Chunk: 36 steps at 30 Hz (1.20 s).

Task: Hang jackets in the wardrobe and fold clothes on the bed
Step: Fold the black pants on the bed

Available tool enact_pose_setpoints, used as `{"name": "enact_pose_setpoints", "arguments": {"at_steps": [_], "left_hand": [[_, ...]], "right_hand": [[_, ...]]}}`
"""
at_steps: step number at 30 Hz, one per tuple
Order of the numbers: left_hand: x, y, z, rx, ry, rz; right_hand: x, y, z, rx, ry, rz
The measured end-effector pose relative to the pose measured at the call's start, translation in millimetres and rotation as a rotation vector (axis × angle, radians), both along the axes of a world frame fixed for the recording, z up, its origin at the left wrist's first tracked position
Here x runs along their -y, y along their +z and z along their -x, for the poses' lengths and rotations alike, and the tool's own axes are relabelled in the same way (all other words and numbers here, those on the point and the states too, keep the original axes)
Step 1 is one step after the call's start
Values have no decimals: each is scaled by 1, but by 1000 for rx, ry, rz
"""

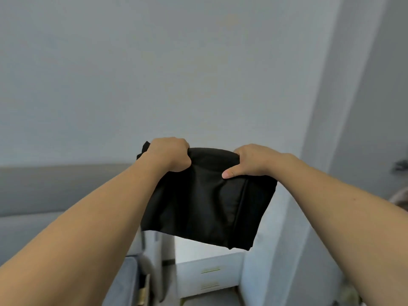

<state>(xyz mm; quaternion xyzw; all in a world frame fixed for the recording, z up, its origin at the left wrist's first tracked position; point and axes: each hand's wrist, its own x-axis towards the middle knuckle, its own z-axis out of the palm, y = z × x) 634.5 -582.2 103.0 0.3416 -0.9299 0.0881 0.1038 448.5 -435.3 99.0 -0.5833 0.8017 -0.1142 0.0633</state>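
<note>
At frame centre, your left hand (169,153) and right hand (251,161) gripped a smooth, folded black garment (205,202), fingers curled over its top edge, fingertips hidden.

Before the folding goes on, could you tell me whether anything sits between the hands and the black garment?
Nothing visible does. The left hand and right hand both already grip the top edge of the black garment, which hangs freely in the air before the wall.

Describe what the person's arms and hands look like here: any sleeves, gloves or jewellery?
Both arms are bare along the whole length in view; no sleeve shows. The left hand and right hand wear no gloves, and no watch, bracelet or ring is visible.
</note>
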Motion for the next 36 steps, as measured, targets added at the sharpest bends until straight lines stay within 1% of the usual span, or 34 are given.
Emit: {"name": "enact_pose_setpoints", "arguments": {"at_steps": [6,10,15,18,23,26,29,36], "left_hand": [[-118,26,166,-23,-281,39],[-202,38,262,-45,-467,58],[-297,56,355,-76,-650,64],[-345,67,407,-124,-742,102],[-388,83,481,-212,-817,161],[-398,95,525,-340,-867,227],[-396,115,568,-498,-913,304],[-398,182,649,-931,-1008,410]], "right_hand": [[-163,22,114,-49,-275,37],[-269,36,171,-167,-457,61],[-374,54,224,-335,-679,21],[-424,61,257,-391,-809,7],[-462,72,305,-429,-990,-32],[-468,81,329,-493,-1055,22],[-463,102,357,-679,-1124,87],[-457,163,416,-1240,-1256,186]]}}
